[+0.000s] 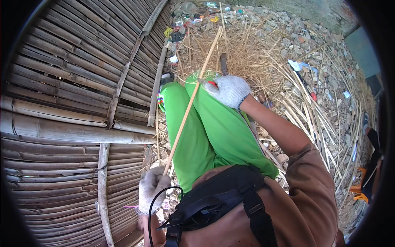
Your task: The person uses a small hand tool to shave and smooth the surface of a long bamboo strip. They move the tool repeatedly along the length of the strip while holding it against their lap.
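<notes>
A long pale bamboo strip point(184, 117) slants across my green-trousered legs, its far end over the straw. My gloved left hand point(153, 187) is closed round its near end, beside my left hip. Over my knees, my gloved right hand point(230, 90) is closed on a small red-handled knife point(212, 83), which meets the strip at mid-length; its blade is mostly hidden. Thin pale-green shavings point(193, 80) curl around that spot. Just beyond the right hand a dark flat piece point(223, 64) sticks up; I cannot tell whether it belongs to the knife.
A bamboo slat wall point(70, 82) rises close on my left. Straw-like shavings point(242, 53) cover the rubble ground ahead. Several long split strips point(317, 119) lie to my right. At the far right are another person's dark-clad leg point(373, 140) and an orange stool point(359, 189).
</notes>
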The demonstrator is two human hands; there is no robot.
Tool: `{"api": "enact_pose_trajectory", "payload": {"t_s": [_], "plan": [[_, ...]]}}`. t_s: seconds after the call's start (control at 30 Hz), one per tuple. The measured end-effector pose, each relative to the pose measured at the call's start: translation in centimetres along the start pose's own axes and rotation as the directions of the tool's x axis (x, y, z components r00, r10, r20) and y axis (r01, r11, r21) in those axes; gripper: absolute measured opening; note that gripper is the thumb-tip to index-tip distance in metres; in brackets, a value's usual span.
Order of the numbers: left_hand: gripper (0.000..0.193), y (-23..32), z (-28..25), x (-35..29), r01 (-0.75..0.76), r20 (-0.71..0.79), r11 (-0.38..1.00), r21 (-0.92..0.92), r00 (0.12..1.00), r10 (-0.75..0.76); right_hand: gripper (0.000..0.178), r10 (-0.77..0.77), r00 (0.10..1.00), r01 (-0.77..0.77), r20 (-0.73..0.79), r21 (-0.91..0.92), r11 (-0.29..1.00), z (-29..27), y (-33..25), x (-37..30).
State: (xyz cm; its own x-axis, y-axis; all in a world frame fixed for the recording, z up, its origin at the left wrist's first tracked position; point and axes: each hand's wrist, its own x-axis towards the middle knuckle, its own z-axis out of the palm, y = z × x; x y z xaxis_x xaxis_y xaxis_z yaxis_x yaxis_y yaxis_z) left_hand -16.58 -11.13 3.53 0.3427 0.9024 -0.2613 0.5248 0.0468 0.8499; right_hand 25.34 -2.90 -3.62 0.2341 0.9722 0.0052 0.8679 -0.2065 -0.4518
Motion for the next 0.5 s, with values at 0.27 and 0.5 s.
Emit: {"api": "enact_pose_trajectory", "payload": {"t_s": [0.27,0.5], "plan": [[0.032,4.0,6.6,12.1,-0.379,0.106,0.892,0.248,0.925,0.364,0.066,-0.074,0.996,0.072,-0.056,-0.041,0.997,0.0,0.1,0.0],[0.029,5.0,9.2,20.5,-0.622,0.144,0.698,0.355,0.774,0.617,0.063,-0.095,0.992,0.088,-0.082,-0.079,0.993,-0.2,-0.4,0.1]]}}
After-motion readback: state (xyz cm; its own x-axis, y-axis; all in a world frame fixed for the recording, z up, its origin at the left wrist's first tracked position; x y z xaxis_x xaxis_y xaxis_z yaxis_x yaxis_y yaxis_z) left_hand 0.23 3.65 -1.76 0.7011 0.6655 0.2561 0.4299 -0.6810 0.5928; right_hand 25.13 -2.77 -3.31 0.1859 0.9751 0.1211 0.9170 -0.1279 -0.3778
